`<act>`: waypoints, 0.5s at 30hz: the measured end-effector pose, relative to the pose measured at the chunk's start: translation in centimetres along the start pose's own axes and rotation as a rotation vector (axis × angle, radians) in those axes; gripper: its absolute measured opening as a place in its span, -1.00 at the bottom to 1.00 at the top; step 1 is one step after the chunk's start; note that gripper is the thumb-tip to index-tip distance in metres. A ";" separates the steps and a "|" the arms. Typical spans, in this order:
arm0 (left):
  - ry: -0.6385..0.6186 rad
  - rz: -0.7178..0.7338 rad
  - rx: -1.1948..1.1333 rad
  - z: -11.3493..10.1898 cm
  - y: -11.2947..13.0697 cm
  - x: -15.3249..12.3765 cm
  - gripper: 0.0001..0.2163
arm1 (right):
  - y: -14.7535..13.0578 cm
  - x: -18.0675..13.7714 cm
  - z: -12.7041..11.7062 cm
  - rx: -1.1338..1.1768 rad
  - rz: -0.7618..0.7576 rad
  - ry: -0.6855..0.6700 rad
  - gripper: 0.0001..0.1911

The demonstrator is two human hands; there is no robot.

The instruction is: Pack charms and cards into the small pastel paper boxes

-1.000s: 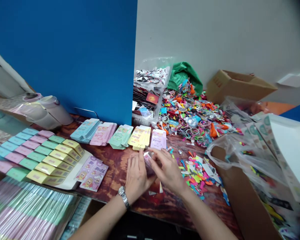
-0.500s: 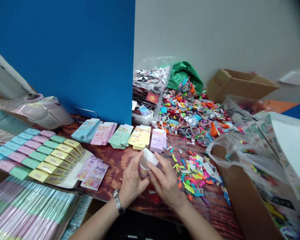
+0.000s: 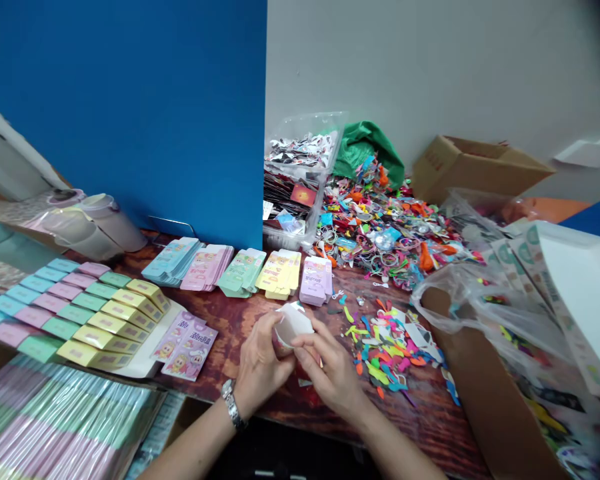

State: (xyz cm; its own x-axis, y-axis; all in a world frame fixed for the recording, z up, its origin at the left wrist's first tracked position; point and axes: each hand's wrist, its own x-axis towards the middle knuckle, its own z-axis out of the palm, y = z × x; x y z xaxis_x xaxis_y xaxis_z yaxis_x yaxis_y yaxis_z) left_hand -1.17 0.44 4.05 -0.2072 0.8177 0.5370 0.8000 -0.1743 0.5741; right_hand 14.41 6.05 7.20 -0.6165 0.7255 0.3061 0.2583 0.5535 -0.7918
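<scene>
Between my two hands is a small paper box [image 3: 295, 324] with its white inside showing at the open top. My left hand [image 3: 264, 357] wraps round its left side, a metal watch on that wrist. The fingers of my right hand [image 3: 327, 363] pinch the box's near right edge. Two purple printed boxes [image 3: 191, 353] lie flat on the table to the left. Behind my hands stands a row of flat box stacks: blue [image 3: 170, 261], pink [image 3: 206, 267], green [image 3: 242, 272], yellow [image 3: 279, 273] and purple [image 3: 316, 279].
Loose colourful small pieces [image 3: 393, 347] lie right of my hands, before a big heap of trinkets [image 3: 380, 223]. Clear bins [image 3: 293, 180] of cards stand behind. Rows of filled boxes [image 3: 87, 303] sit at left. A cardboard carton [image 3: 475, 170] and plastic bags [image 3: 480, 300] are at right.
The box in my hands has tilted and its opening has turned slightly. My right fingers have shifted along its near edge, and both hands have moved slightly.
</scene>
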 end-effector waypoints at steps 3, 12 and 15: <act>0.003 0.052 0.025 0.1 -0.3 -0.1 -0.46 | 0.0 0.2 -0.5 0.130 0.064 -0.106 -0.84; -0.055 0.123 0.124 0.0 -0.5 -0.4 -0.45 | -0.2 2.1 -0.1 0.361 0.262 0.052 -0.76; -0.076 0.048 0.133 0.1 -0.2 -0.5 -0.34 | -0.8 2.4 -0.3 0.302 0.260 0.023 -0.81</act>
State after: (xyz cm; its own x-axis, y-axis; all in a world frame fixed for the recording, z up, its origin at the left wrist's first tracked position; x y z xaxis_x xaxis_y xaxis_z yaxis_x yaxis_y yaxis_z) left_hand -1.19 0.14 3.58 -0.1279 0.8501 0.5108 0.8765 -0.1441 0.4593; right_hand 12.98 7.44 8.76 -0.5419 0.8363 0.0836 0.1713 0.2073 -0.9632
